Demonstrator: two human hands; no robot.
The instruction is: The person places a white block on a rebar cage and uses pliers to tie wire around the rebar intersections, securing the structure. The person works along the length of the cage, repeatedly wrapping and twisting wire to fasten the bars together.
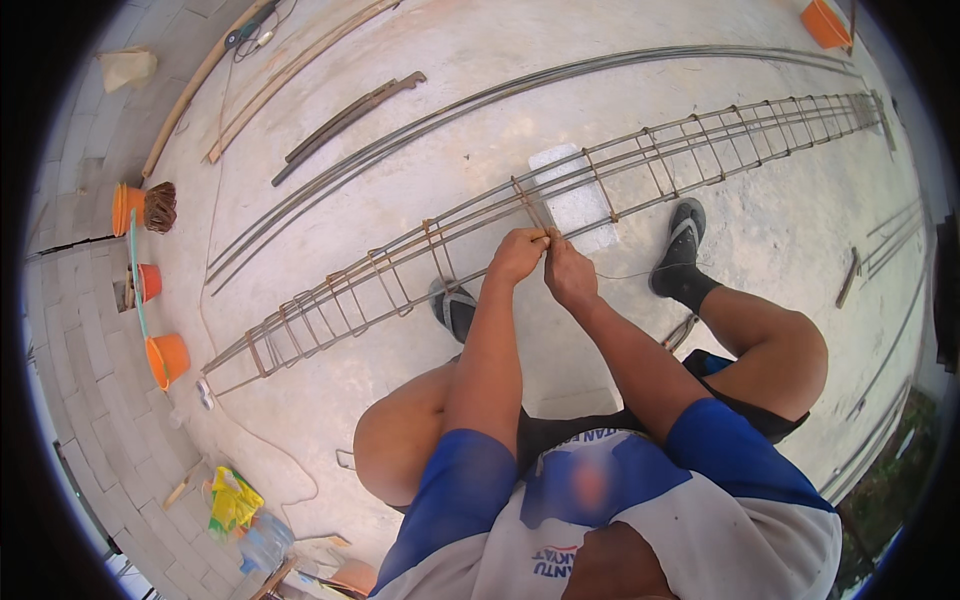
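A long steel rebar cage [428,228] with square stirrups runs from the lower left to the upper right in front of me. My left hand [518,256] and my right hand [571,274] meet at the cage's near side, at the foot of one stirrup [527,205]. The fingers of both hands are closed in a pinch, fingertips nearly touching. A thin wire [650,273] trails rightward from beside my right hand. What sits between the left fingertips is too small to make out. A whitish block [600,237] lies under the cage, just right of my hands.
My sandalled feet flank the work. Long loose rebars [470,103] and dark bars [345,127] lie beyond the cage. Orange buckets [168,360] line the block wall at left, near a yellow-green bag [234,500]. Pliers-like handles [680,332] rest by my right leg.
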